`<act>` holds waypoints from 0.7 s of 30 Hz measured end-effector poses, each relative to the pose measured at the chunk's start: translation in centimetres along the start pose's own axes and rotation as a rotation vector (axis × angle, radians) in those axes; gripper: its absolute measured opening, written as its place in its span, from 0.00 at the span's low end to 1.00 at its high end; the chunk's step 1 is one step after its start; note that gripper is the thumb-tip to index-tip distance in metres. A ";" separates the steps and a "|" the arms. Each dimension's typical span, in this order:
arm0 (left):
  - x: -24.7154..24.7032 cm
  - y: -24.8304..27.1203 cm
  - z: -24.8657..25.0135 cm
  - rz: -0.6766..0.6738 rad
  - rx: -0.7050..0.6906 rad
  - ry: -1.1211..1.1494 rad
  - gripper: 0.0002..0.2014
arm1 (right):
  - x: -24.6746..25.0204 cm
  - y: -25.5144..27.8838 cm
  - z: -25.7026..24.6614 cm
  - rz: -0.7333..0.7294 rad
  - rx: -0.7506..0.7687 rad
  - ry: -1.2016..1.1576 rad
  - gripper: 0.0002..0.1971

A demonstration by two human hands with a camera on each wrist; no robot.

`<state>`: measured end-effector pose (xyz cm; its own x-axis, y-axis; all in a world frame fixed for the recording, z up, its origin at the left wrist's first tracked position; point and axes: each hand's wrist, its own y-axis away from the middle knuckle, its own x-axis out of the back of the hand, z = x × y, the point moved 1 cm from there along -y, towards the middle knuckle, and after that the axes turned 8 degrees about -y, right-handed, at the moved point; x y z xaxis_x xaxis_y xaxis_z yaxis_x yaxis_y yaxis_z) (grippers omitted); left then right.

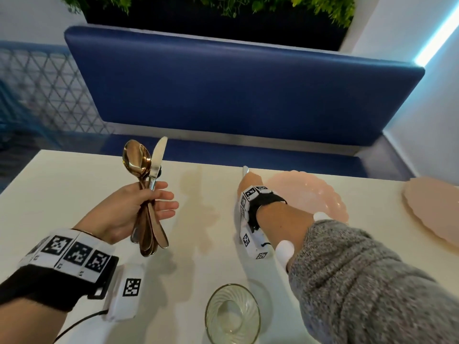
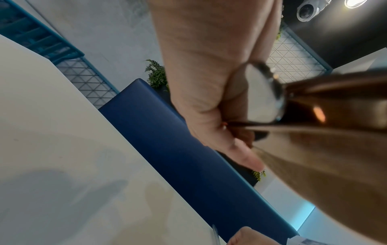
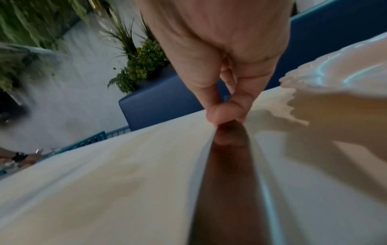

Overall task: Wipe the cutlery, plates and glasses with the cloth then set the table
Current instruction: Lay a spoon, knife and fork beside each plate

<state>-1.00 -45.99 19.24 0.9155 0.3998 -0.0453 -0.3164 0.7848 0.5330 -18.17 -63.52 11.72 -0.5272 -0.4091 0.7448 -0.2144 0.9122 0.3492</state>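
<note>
My left hand [image 1: 154, 199] holds a bundle of cutlery [image 1: 146, 170] upright above the table's left half: gold spoons and a silver knife. In the left wrist view the same left hand [image 2: 201, 82] grips the handles of the cutlery [image 2: 314, 132] close to the lens. My right hand [image 1: 249, 182] pinches a second silver knife [image 1: 246, 170] just left of a pink scalloped plate [image 1: 305, 192]. Seen from the right wrist, the right hand [image 3: 224, 114] pinches this knife [image 3: 228, 174], low over the table beside the plate [image 3: 345, 74]. No cloth is in view.
A clear ribbed glass [image 1: 232, 314] stands near the front edge, below my right forearm. A second pink plate [image 1: 432, 209] lies at the far right. The cream table [image 1: 74, 182] ends at a blue padded bench [image 1: 223, 90] behind it.
</note>
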 end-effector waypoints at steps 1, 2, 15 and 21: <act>0.1 -0.2 -0.1 0.002 0.004 0.000 0.08 | -0.3 -0.2 0.1 0.013 0.009 -0.005 0.19; 0.0 -0.3 0.0 0.001 0.004 -0.005 0.09 | -0.2 -0.1 0.1 0.022 0.009 -0.007 0.21; -1.7 -1.4 -0.3 -0.058 0.004 0.045 0.09 | -0.4 0.1 0.2 -0.001 0.011 0.051 0.05; -2.5 -1.1 -0.5 -0.116 0.019 0.092 0.11 | -0.3 0.4 -0.2 -0.028 0.069 0.188 0.20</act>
<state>-3.06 -47.62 18.37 0.9187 0.3494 -0.1839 -0.2046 0.8196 0.5352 -17.94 -63.01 11.74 -0.3592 -0.4256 0.8306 -0.2858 0.8974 0.3362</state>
